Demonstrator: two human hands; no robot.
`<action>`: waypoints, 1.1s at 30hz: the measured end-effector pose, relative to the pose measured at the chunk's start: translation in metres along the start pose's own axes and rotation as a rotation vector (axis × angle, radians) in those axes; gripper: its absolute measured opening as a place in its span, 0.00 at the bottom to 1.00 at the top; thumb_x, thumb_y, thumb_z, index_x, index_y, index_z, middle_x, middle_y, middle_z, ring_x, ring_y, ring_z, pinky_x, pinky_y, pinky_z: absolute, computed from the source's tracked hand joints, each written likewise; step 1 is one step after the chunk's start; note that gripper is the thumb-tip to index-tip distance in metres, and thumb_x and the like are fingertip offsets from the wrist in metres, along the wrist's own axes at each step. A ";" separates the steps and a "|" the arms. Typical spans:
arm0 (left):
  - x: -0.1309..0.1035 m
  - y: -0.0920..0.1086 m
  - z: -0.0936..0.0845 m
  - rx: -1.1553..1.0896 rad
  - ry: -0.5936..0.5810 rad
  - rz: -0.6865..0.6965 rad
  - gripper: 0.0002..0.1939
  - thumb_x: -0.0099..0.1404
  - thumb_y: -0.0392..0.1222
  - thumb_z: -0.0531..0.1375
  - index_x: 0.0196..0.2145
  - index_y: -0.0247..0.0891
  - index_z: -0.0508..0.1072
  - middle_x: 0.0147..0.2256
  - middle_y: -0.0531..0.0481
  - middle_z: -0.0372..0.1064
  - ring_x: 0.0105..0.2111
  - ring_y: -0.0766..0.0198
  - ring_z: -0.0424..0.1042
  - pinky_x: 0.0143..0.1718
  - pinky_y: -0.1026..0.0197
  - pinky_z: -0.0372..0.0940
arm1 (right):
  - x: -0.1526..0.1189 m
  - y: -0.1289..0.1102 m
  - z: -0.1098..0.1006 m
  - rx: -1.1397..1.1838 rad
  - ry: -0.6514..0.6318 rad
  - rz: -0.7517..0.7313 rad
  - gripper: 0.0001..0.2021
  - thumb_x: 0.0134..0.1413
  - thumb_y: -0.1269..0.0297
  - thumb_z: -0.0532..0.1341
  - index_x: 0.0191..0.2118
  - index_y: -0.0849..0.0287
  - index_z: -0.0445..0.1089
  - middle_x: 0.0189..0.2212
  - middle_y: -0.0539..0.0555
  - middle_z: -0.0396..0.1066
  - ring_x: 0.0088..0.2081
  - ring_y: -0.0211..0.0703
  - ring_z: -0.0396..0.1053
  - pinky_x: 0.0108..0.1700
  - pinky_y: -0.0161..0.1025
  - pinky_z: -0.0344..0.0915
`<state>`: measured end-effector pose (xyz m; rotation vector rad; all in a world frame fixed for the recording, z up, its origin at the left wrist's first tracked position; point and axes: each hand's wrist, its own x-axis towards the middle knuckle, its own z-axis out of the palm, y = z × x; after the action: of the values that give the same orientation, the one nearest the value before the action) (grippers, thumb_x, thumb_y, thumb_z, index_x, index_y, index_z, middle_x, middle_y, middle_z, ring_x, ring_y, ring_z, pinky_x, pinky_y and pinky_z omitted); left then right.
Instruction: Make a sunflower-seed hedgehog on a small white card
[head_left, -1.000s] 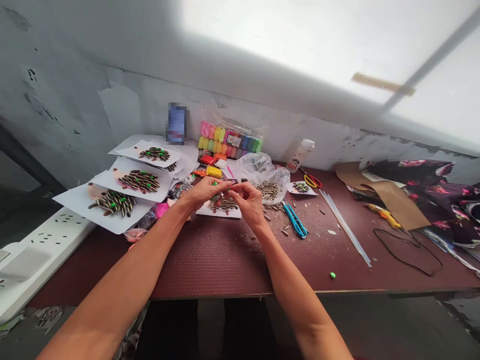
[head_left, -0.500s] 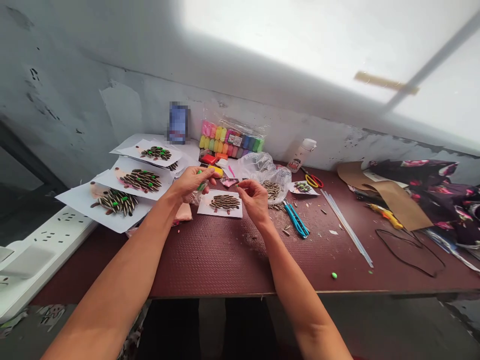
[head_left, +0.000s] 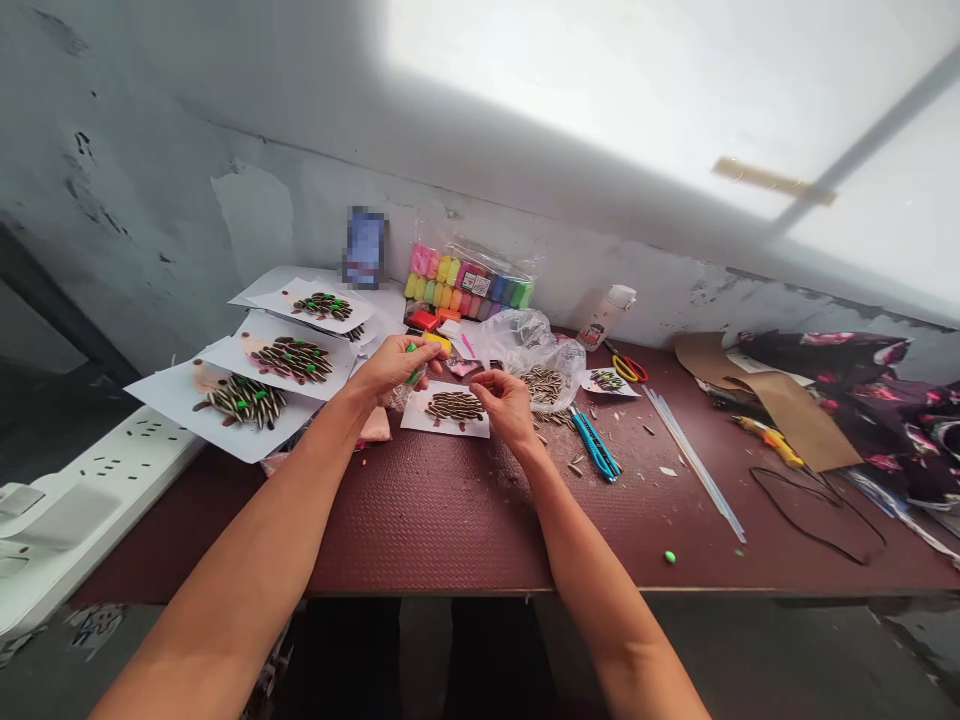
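Observation:
A small white card covered with striped seeds in a hedgehog shape lies on the dark red table between my hands. Above its left edge, my left hand is closed on green clay in clear wrapping. My right hand is pinched at the card's right edge; anything between its fingertips is too small to make out. Beyond my right hand, a clear plastic bag holds loose seeds. Finished-looking seed hedgehogs with green bits lie on white sheets at the left.
Coloured clay packs stand by the wall. To the right lie a blue cutter, scissors, clear glue sticks, a green clay ball and a glue gun with its cord. A power strip sits at the left edge.
The view has shifted slightly, moving the table items a little to the right in the picture. My right fingertips are a little lower, still beside the card; my left hand keeps the green clay.

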<state>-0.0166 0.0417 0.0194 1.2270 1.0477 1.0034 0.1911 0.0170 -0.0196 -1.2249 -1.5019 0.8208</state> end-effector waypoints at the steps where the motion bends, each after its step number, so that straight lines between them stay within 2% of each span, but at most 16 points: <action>1: 0.000 -0.001 0.000 0.002 -0.007 0.002 0.11 0.67 0.46 0.66 0.35 0.33 0.79 0.27 0.50 0.75 0.16 0.73 0.65 0.18 0.69 0.61 | 0.002 0.000 0.002 -0.018 -0.012 -0.004 0.05 0.49 0.62 0.66 0.30 0.57 0.76 0.25 0.48 0.73 0.28 0.38 0.66 0.35 0.35 0.62; 6: 0.004 -0.005 0.001 -0.002 -0.029 0.015 0.15 0.64 0.50 0.68 0.34 0.33 0.79 0.26 0.50 0.75 0.16 0.73 0.65 0.17 0.70 0.60 | 0.013 0.000 0.008 -0.227 -0.103 -0.077 0.02 0.51 0.66 0.66 0.30 0.56 0.77 0.27 0.48 0.73 0.30 0.38 0.66 0.38 0.36 0.63; 10: 0.006 -0.008 0.000 0.012 -0.030 0.011 0.13 0.62 0.48 0.69 0.33 0.34 0.79 0.28 0.48 0.77 0.16 0.72 0.66 0.17 0.69 0.60 | 0.016 0.006 0.011 -0.391 -0.105 -0.104 0.03 0.51 0.68 0.68 0.30 0.55 0.79 0.31 0.50 0.73 0.34 0.41 0.67 0.43 0.39 0.64; 17: 0.008 -0.011 0.002 0.107 -0.040 -0.003 0.05 0.61 0.39 0.67 0.32 0.34 0.79 0.32 0.45 0.80 0.14 0.72 0.66 0.15 0.67 0.61 | 0.014 0.012 0.014 -0.422 -0.117 -0.110 0.06 0.54 0.70 0.67 0.33 0.54 0.83 0.34 0.52 0.71 0.37 0.42 0.68 0.46 0.41 0.64; 26: 0.009 -0.016 0.002 0.162 -0.073 -0.015 0.09 0.59 0.42 0.69 0.34 0.34 0.79 0.33 0.45 0.81 0.14 0.72 0.65 0.16 0.67 0.62 | 0.009 0.012 0.018 -0.462 -0.150 -0.160 0.06 0.57 0.69 0.68 0.34 0.53 0.83 0.35 0.53 0.71 0.38 0.43 0.68 0.46 0.41 0.64; 33: 0.012 -0.020 0.001 0.227 -0.095 -0.016 0.11 0.62 0.45 0.67 0.36 0.33 0.79 0.37 0.43 0.81 0.20 0.70 0.70 0.19 0.68 0.64 | 0.008 0.014 0.021 -0.567 -0.170 -0.195 0.07 0.60 0.70 0.66 0.39 0.55 0.84 0.37 0.54 0.71 0.40 0.44 0.69 0.46 0.40 0.65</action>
<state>-0.0127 0.0515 -0.0017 1.4341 1.1167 0.8222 0.1754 0.0298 -0.0361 -1.4030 -2.0440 0.3811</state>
